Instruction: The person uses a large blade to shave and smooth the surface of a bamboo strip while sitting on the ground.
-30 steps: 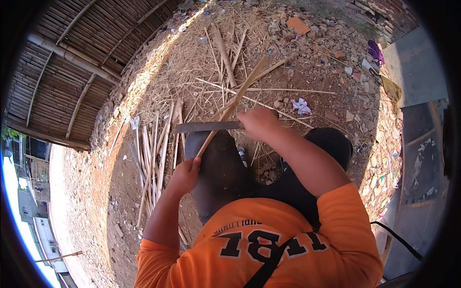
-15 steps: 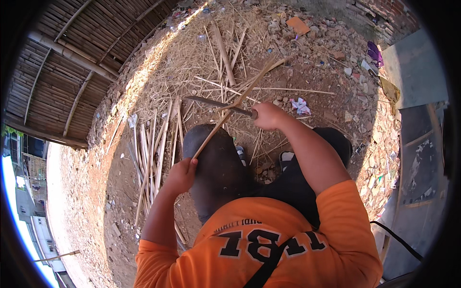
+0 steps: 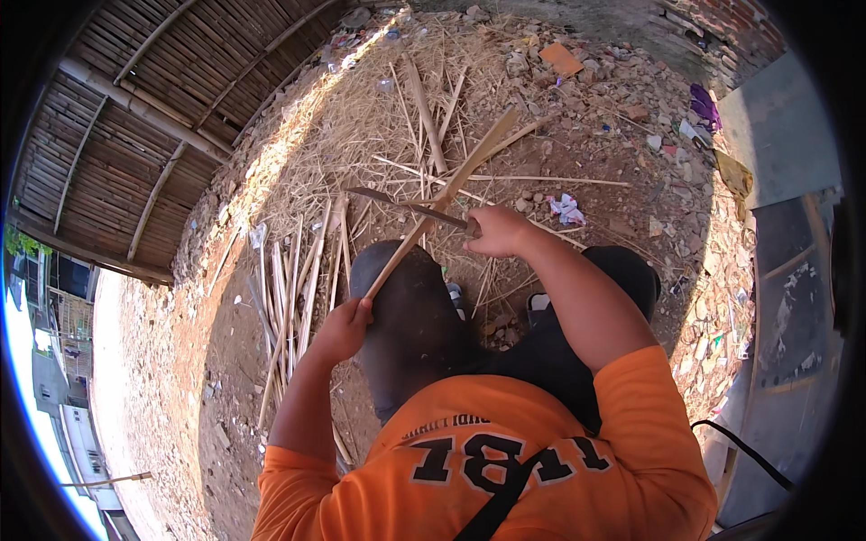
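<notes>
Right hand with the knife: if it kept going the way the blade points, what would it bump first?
Probably the bamboo strip, which the knife in the right hand already crosses; depth is unclear.

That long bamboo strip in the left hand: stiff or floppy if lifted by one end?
Probably fairly stiff: the bamboo strip runs straight from the left hand with no visible sag. Likely light, being thin and flat. Unlikely to roll; the flat face suggests it would lie still.

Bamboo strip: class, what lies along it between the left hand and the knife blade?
In the head view, the strip runs bare from the left hand over the dark-trousered knee to the knife held by the right hand.
</notes>
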`<state>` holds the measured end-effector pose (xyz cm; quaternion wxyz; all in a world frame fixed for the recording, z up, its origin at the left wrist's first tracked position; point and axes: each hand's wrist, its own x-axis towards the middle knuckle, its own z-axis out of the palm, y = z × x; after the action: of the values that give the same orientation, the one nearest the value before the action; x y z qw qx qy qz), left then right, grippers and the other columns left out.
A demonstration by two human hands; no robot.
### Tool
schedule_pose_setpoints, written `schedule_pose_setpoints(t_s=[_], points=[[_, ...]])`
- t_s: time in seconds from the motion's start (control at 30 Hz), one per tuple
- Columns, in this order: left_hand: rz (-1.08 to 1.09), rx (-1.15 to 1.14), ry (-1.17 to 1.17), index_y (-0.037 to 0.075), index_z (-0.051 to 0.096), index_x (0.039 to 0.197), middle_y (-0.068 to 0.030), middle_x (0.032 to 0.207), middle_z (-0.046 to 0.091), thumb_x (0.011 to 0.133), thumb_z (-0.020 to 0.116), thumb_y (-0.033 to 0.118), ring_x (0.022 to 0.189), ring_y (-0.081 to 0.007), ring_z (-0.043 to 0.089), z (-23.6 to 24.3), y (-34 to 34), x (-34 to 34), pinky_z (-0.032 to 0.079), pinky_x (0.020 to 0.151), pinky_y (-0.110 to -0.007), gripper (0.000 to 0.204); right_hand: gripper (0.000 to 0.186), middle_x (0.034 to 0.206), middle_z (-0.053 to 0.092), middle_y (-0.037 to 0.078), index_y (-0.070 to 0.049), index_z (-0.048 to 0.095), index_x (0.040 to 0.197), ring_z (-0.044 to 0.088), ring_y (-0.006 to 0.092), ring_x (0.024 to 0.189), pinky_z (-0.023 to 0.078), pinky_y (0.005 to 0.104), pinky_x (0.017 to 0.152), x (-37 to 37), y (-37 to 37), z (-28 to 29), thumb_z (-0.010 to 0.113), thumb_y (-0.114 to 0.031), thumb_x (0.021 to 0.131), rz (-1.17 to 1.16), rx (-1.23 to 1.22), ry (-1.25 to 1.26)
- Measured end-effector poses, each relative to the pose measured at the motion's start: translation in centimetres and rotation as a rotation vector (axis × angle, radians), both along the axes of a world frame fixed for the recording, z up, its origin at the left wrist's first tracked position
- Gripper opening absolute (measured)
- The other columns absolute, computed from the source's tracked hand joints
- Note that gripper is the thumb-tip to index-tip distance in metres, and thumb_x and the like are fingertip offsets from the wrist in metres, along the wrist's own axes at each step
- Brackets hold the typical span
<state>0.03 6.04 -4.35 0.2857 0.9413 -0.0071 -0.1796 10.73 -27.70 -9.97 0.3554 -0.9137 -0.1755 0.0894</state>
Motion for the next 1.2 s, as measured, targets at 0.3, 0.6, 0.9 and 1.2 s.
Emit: schedule_pose_setpoints(t_s=[0.3, 0.6, 0.9, 1.2], points=[[0.033, -0.201, 0.398, 0.004, 0.061, 0.103, -0.0040, 0.075, 0.055, 0.105, 0.043, 0.041, 0.068, -0.0156, 0.055, 3.7, 0.5, 0.2, 0.047, 0.066, -0.034, 0.041, 0.028, 0.087, 0.068, 0.014, -0.009, 0.061, 0.096, 0.068, 0.0359, 0.084, 0.053, 0.0500, 0.073, -1.2, 0.6, 2.7, 0.070, -0.030, 0.079, 0.053, -0.247, -0.167], [0.105, -0.057, 0.252, 0.000, 0.060, 0.104, -0.0111, 0.084, 0.059, 0.105, 0.043, 0.043, 0.085, -0.0196, 0.062, 0.6, 0.4, 0.1, 0.049, 0.078, -0.036, 0.046, 0.031, 0.081, 0.068, 0.012, -0.011, 0.061, 0.103, 0.069, 0.0339, 0.081, 0.055, 0.0492, 0.073, -2.0, 1.9, 3.9, 0.071, -0.032, 0.083, -0.042, -0.315, -0.187], [0.065, -0.156, 0.303, 0.002, 0.063, 0.103, -0.0059, 0.077, 0.060, 0.106, 0.044, 0.038, 0.070, -0.0150, 0.059, 3.5, -0.6, 0.1, 0.048, 0.065, -0.032, 0.041, 0.036, 0.085, 0.067, 0.016, -0.009, 0.061, 0.100, 0.068, 0.0346, 0.087, 0.055, 0.0480, 0.076, -1.0, -1.0, 4.5, 0.073, -0.038, 0.082, -0.018, -0.365, -0.174], [0.134, -0.062, 0.202, 0.003, 0.063, 0.103, -0.0116, 0.078, 0.062, 0.105, 0.043, 0.044, 0.072, -0.0240, 0.060, 1.5, -1.3, -0.2, 0.046, 0.069, -0.038, 0.046, 0.030, 0.094, 0.070, 0.015, -0.008, 0.064, 0.107, 0.069, 0.0338, 0.093, 0.056, 0.0469, 0.078, -2.8, 1.8, 5.7, 0.068, -0.026, 0.085, 0.048, -0.386, -0.075]])
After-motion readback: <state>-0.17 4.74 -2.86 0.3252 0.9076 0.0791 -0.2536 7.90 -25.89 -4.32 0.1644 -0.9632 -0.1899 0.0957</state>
